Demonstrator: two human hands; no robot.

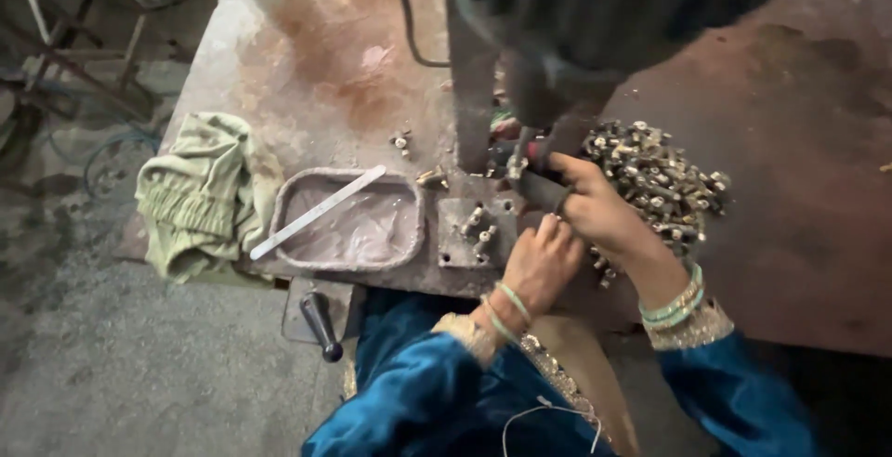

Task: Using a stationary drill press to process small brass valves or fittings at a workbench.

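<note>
My right hand [595, 211] grips a dark handle or tool [544, 192] right under the head of a dark press machine [557, 39], beside a heap of small brass fittings [655, 178]. Just below it, my left hand [544, 262] is curled with fingertips at the same spot; what it pinches is hidden. Several brass fittings [476, 229] lie on a small square metal plate [453, 248] left of my hands. Both wrists carry green bangles over blue sleeves.
A shallow metal tray [348, 229] with a flat white strip [321, 211] across it sits left of the plate. A crumpled green cloth [200, 192] hangs at the rusty bench's left edge. A black lever knob [321, 322] sticks out below. Loose fittings [401, 141] lie farther back.
</note>
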